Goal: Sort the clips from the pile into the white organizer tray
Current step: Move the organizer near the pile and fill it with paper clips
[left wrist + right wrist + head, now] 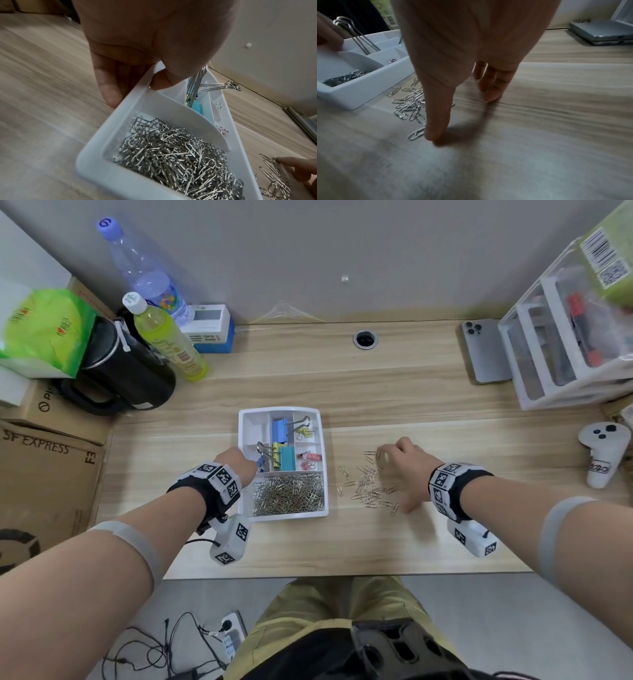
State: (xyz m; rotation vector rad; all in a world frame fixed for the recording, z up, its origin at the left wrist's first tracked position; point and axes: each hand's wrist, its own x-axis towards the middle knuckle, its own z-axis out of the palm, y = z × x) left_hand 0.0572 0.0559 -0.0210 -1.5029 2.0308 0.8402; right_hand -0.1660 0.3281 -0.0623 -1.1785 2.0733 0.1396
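Observation:
The white organizer tray (284, 517) sits mid-table. Its front compartment holds a heap of silver paper clips (289, 494); the back ones hold blue (280, 430), teal (287, 457) and pink (310, 459) binder clips. My left hand (245, 465) grips the tray's left wall (96, 169), thumb (161, 81) inside and fingers (109, 88) outside. Right of the tray lies a loose pile of paper clips (364, 486). My right hand (394, 481) is spread over it with straight fingers. Its thumb (435, 132) touches one clip and its fingertips (491, 94) rest on the table.
A phone (484, 354) and a clear drawer unit (561, 347) stand at the back right, a white controller (603, 453) at the far right. A black kettle (126, 371), bottles and cardboard boxes (44, 474) crowd the left. A cable hole (365, 338) sits near the wall.

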